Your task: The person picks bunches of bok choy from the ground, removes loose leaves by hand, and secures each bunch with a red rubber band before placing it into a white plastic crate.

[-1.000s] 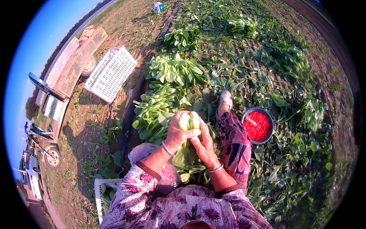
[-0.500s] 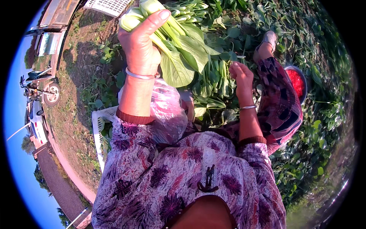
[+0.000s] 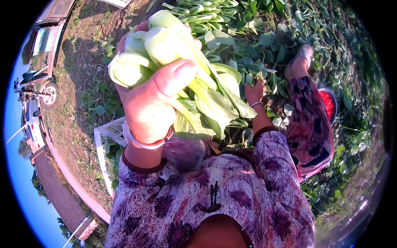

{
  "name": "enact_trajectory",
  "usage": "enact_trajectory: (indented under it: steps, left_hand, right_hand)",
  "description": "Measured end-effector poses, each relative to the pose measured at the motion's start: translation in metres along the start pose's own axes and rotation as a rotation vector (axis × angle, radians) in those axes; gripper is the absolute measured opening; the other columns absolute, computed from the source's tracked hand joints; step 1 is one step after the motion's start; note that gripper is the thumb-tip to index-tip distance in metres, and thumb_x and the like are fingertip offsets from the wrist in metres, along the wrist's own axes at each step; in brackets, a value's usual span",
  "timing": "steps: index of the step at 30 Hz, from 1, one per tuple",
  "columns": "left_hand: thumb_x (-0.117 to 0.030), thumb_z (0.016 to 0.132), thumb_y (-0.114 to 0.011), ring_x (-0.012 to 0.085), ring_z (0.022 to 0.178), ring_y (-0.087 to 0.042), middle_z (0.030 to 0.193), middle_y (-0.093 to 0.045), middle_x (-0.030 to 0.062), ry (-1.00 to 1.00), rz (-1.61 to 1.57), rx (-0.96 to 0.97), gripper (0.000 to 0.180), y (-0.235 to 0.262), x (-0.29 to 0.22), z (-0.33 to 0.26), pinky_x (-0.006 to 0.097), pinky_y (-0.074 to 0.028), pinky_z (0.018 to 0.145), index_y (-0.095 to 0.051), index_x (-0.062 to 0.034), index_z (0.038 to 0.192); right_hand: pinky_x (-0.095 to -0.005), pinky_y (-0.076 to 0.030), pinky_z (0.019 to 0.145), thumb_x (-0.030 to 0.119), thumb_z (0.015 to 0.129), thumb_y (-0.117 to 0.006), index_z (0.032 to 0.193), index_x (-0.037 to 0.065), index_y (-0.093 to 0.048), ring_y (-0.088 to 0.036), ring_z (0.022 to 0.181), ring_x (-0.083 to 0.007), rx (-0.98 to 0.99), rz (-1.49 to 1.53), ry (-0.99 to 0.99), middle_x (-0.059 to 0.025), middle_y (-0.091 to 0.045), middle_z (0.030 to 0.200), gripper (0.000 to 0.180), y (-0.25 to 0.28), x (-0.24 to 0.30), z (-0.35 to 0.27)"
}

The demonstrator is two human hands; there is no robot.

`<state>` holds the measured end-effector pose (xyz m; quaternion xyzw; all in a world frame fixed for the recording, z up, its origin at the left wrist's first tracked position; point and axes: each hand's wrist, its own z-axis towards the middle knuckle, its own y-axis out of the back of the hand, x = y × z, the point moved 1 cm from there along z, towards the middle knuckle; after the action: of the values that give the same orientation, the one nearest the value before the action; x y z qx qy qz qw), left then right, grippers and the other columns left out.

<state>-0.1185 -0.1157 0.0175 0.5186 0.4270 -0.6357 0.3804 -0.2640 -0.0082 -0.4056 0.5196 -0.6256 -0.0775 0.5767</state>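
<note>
My left hand (image 3: 151, 101) is raised close to the camera and wrapped round a bunch of bok choy (image 3: 165, 45). The pale, thick bases point up and away, and green leaves hang toward the right. Lower and farther right, my right hand (image 3: 254, 93) reaches down among the growing leaves. Its thumb and a finger show apart with nothing visible between them, and the fingertips are partly lost in the foliage. Beyond the held bunch, a pile of picked bok choy (image 3: 202, 16) lies on the ground.
A white plastic crate (image 3: 103, 140) stands at my left, beside a clear plastic bag (image 3: 186, 155) near my lap. A basin with red contents (image 3: 328, 103) sits outside my right leg. Leafy plants (image 3: 347, 82) spread over the right; a motorbike (image 3: 41, 94) stands far left.
My left hand has lifted the bok choy nearer to the camera. My right hand has gone down and away into the leaves, its fingers loosened from a curled shape.
</note>
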Motion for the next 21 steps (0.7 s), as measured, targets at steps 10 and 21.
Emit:
enact_trajectory:
  steps: [10,21]
  left_hand:
    - [0.008,0.071,-0.078,0.0164,0.092,-0.065,0.104,-0.063,0.0068,0.078,-0.222,0.048,0.06,-0.014,0.001,-0.004,0.03,-0.055,0.082,-0.051,0.0,0.124]
    - [0.003,0.064,-0.085,0.0125,0.091,-0.061,0.104,-0.061,0.0031,-0.08,-0.034,0.252,0.065,-0.041,0.022,-0.029,0.029,-0.054,0.083,-0.052,-0.0024,0.12]
  right_hand:
    - [-0.0429,-0.052,0.083,0.021,0.068,-0.076,0.109,0.0,-0.066,-0.067,0.093,-0.0377,0.069,0.337,-0.012,-0.021,-0.069,0.1,0.047,0.053,0.015,-0.044]
    - [-0.0429,-0.049,0.089,0.013,0.071,-0.07,0.128,0.003,-0.057,-0.058,0.099,-0.0347,-0.241,0.414,0.554,-0.0174,-0.063,0.105,0.06,0.249,0.12,-0.085]
